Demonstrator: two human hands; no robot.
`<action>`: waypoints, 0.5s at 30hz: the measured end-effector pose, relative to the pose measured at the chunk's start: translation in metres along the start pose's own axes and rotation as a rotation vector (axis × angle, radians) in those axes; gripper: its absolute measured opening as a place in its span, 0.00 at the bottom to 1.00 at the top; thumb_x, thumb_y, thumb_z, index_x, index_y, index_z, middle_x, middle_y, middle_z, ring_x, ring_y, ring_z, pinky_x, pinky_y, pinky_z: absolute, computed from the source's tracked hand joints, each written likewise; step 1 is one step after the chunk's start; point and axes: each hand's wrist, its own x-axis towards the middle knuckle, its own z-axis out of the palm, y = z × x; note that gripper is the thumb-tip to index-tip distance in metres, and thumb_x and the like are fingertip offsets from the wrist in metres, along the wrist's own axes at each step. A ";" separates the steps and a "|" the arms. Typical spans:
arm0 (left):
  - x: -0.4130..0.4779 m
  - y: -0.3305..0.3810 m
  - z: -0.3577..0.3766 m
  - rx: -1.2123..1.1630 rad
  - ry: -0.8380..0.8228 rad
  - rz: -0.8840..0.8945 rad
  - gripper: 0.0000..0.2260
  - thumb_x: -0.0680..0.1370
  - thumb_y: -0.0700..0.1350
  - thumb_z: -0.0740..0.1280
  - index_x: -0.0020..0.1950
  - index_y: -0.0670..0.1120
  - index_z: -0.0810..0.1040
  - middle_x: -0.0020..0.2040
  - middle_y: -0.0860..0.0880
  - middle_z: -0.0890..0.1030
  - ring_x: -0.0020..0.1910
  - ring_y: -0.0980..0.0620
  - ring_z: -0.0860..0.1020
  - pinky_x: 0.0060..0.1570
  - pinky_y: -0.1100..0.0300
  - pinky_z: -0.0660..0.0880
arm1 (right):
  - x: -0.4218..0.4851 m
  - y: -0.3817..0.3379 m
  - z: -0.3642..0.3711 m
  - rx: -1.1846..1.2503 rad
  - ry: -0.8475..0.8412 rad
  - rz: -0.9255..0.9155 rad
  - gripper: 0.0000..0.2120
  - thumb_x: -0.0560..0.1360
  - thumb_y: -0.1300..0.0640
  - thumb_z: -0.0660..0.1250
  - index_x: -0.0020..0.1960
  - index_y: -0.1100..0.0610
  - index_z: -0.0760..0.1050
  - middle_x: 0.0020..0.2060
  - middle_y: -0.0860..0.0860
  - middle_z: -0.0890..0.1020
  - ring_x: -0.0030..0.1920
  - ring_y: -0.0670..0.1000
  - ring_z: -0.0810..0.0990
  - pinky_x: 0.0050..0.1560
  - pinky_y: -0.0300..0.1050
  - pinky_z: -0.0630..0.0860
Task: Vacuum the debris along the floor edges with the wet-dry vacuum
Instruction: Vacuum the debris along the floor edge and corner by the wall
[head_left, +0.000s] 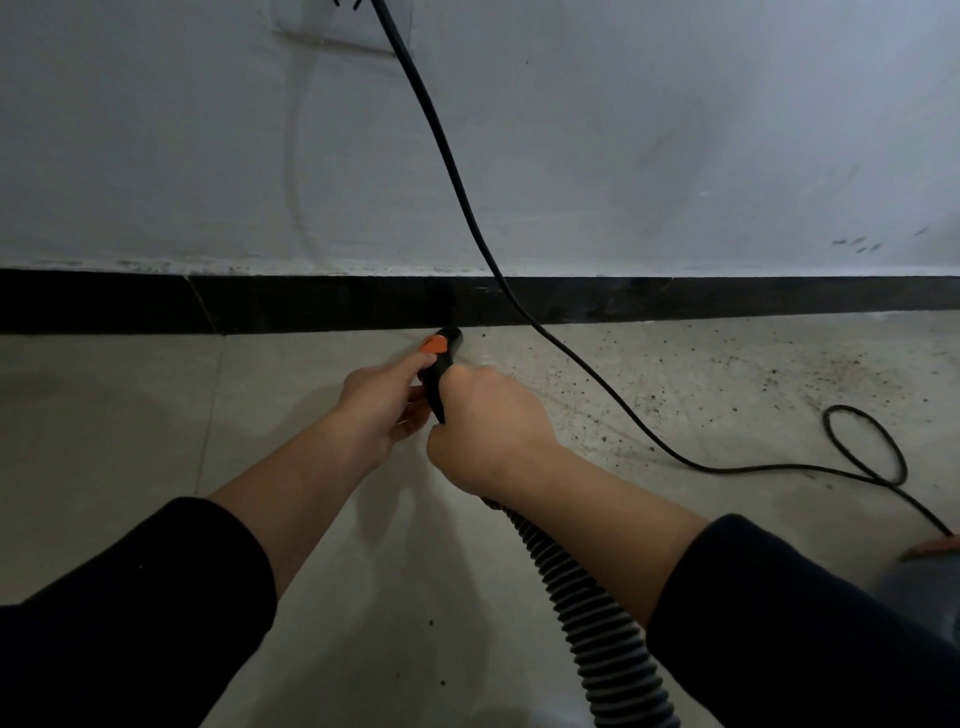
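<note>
A black vacuum nozzle (442, 358) with an orange slider points at the black skirting board (311, 304), its tip at the floor edge. My right hand (488, 428) grips the nozzle's rear end, where the ribbed grey hose (587, 608) leaves toward the lower right. Beside it, my left hand (379, 405) holds the nozzle from the left, the thumb lying by the orange slider. Dark specks of debris (727, 384) are scattered over the floor to the right of the nozzle, along the wall edge.
A black power cord (457, 187) hangs from a wall socket at the top, crosses the skirting and loops on the floor at right (862, 447). A grey part, perhaps the vacuum body (930, 587), shows at the right edge. Pale floor tiles (130, 415) spread to the left.
</note>
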 end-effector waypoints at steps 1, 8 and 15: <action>0.001 0.000 0.002 -0.004 -0.005 -0.001 0.17 0.76 0.48 0.72 0.60 0.40 0.79 0.47 0.43 0.81 0.43 0.48 0.79 0.38 0.58 0.75 | 0.000 0.001 -0.001 -0.004 0.002 0.003 0.12 0.75 0.60 0.62 0.59 0.58 0.69 0.43 0.52 0.70 0.42 0.53 0.71 0.42 0.46 0.72; 0.000 -0.003 0.011 -0.017 -0.018 0.002 0.17 0.76 0.47 0.72 0.61 0.40 0.79 0.45 0.43 0.81 0.42 0.49 0.79 0.38 0.59 0.75 | -0.003 0.009 -0.003 -0.014 0.004 0.023 0.07 0.76 0.60 0.62 0.48 0.55 0.63 0.35 0.50 0.65 0.41 0.52 0.70 0.39 0.45 0.68; -0.005 -0.003 -0.021 0.043 -0.074 -0.034 0.16 0.76 0.48 0.71 0.61 0.42 0.79 0.47 0.43 0.82 0.43 0.49 0.79 0.41 0.57 0.77 | -0.014 -0.003 0.001 -0.008 -0.031 -0.054 0.07 0.76 0.60 0.62 0.54 0.58 0.69 0.35 0.50 0.65 0.41 0.52 0.70 0.39 0.45 0.68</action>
